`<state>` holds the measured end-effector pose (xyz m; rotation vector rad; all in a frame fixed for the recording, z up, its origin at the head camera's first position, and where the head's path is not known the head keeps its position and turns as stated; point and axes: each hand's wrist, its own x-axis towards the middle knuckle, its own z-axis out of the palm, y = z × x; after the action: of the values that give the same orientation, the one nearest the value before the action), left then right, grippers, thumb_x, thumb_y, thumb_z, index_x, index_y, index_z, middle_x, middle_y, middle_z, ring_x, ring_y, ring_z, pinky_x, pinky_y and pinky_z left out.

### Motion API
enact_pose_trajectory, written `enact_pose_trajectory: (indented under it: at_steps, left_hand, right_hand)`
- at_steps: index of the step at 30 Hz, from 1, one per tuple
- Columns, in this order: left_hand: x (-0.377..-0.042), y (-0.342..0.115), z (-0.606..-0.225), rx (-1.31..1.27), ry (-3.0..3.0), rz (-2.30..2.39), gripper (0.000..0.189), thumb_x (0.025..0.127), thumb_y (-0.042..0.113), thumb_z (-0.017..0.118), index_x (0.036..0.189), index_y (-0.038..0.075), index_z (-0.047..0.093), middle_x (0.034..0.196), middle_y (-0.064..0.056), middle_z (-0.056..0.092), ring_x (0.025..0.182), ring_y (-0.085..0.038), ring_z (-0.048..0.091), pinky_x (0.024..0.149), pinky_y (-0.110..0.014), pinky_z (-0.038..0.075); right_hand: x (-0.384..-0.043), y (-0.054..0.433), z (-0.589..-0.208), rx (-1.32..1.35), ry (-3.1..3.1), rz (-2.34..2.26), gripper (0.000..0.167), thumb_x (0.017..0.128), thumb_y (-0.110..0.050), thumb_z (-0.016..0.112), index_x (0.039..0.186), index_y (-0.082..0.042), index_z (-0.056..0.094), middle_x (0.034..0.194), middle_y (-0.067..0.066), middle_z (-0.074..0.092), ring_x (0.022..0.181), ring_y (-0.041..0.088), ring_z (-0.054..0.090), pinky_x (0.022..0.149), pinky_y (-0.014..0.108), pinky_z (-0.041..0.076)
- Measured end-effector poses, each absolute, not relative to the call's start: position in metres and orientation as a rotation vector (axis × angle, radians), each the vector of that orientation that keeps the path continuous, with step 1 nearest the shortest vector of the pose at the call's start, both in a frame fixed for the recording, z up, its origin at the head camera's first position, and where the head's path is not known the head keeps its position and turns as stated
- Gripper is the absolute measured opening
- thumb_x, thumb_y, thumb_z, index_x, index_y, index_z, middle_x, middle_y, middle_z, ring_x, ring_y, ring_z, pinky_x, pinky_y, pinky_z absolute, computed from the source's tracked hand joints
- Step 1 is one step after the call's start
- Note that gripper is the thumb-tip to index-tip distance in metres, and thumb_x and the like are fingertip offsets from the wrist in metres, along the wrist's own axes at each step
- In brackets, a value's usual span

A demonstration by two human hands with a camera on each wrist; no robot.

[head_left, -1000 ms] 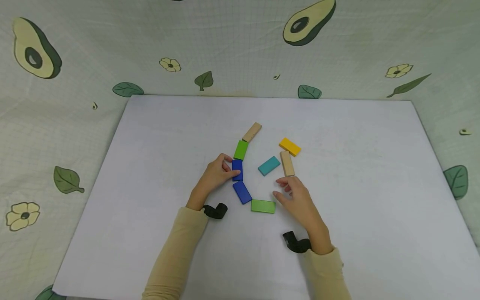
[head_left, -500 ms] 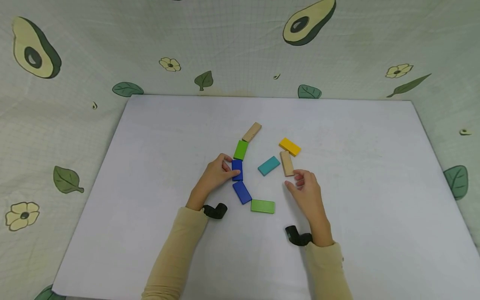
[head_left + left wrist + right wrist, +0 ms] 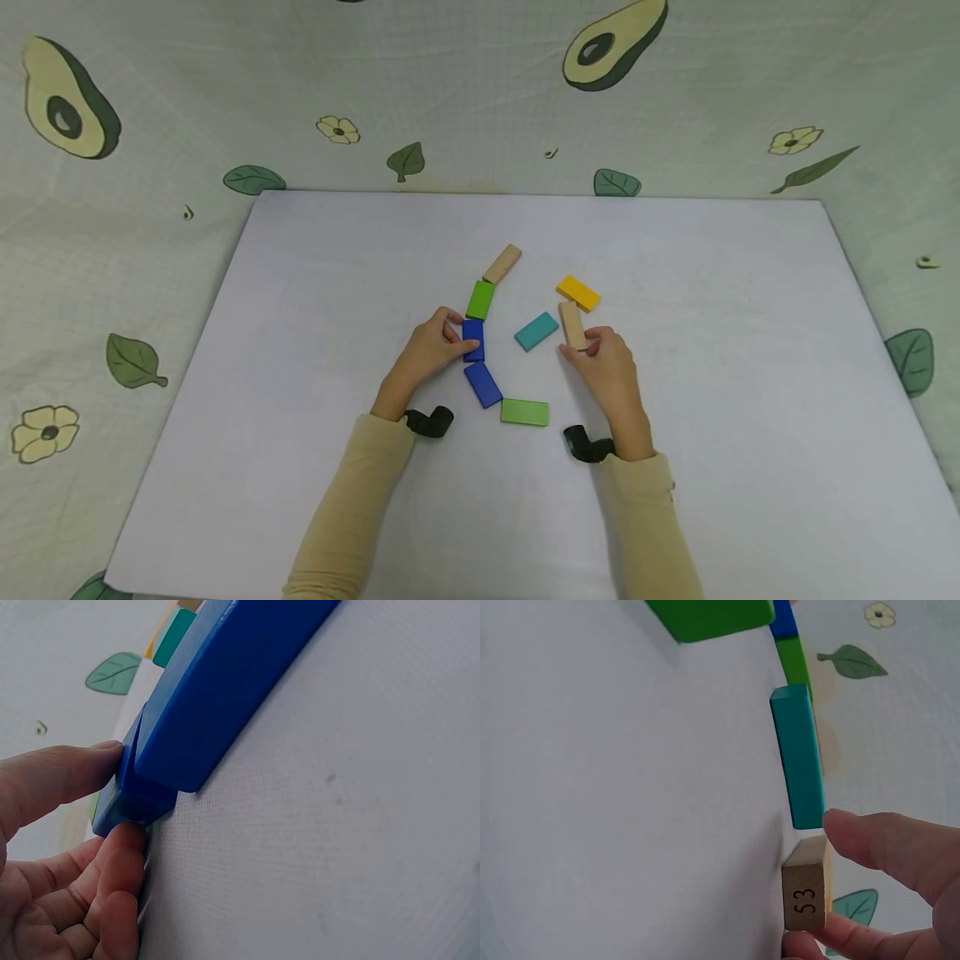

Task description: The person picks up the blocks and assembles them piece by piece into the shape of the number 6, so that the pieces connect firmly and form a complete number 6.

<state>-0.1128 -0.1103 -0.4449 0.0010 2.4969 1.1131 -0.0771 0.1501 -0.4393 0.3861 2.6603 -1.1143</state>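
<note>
In the head view my left hand (image 3: 433, 346) pinches a blue wooden block (image 3: 472, 340). In the left wrist view its thumb (image 3: 97, 761) presses the top of that block while the fingers lie along the side. A second blue block (image 3: 483, 384) meets the held one at an angle. My right hand (image 3: 606, 365) straddles the near end of a plain wooden block (image 3: 572, 325). In the right wrist view this block shows "53" on its end; fingertips (image 3: 844, 934) meet one side, and a small gap shows at the thumb.
Both blue blocks belong to a curved row with a green block (image 3: 481, 300), a plain block (image 3: 502, 263) and a light green block (image 3: 524, 412). A teal block (image 3: 536, 332) and a yellow block (image 3: 578, 293) lie near the right hand on the white table (image 3: 712, 333).
My right hand has moved from beyond the light green block, first rightward and forward, then onto the near end of the plain wooden block. The left hand has stayed on the blue block.
</note>
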Motion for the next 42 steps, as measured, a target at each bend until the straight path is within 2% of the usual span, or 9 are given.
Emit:
enact_pose_trajectory:
  at_steps: [4,12,26,42]
  left_hand:
    - [-0.113,-0.111,-0.445,0.003,2.507,1.108,0.048,0.084,0.031,0.068,0.119,0.007,0.048,0.086,-0.007,0.057,0.074,-0.018,0.05,0.064,-0.025,0.038]
    - [-0.113,-0.111,-0.444,-0.003,2.506,1.114,0.047,0.084,0.031,0.069,0.119,0.007,0.048,0.085,-0.007,0.057,0.072,-0.017,0.049,0.064,-0.024,0.037]
    - [-0.113,-0.111,-0.446,-0.009,2.504,1.113,0.048,0.083,0.031,0.069,0.119,0.008,0.048,0.084,-0.006,0.057,0.072,-0.017,0.049,0.063,-0.024,0.037]
    - [-0.113,-0.109,-0.443,-0.004,2.502,1.104,0.047,0.084,0.03,0.068,0.119,0.007,0.048,0.086,-0.007,0.057,0.073,-0.018,0.05,0.064,-0.025,0.037]
  right_hand:
    - [-0.082,0.15,-0.435,0.356,2.647,-1.042,0.052,0.088,-0.037,0.06,0.118,0.004,0.049,0.095,0.016,0.054,0.078,0.025,0.051,0.06,0.026,0.04]
    - [-0.085,0.15,-0.431,0.366,2.629,-0.967,0.042,0.09,-0.034,0.057,0.109,0.002,0.048,0.092,0.014,0.051,0.077,0.024,0.049,0.061,0.027,0.039]
    - [-0.084,0.152,-0.433,0.396,2.67,-0.977,0.036,0.087,-0.031,0.061,0.099,0.002,0.053,0.084,0.014,0.055,0.07,0.022,0.051,0.056,0.025,0.039]
    - [-0.059,0.159,-0.434,0.368,2.662,-1.164,0.031,0.088,-0.028,0.058,0.094,0.002,0.056,0.085,0.016,0.06,0.073,0.022,0.053,0.061,0.024,0.041]
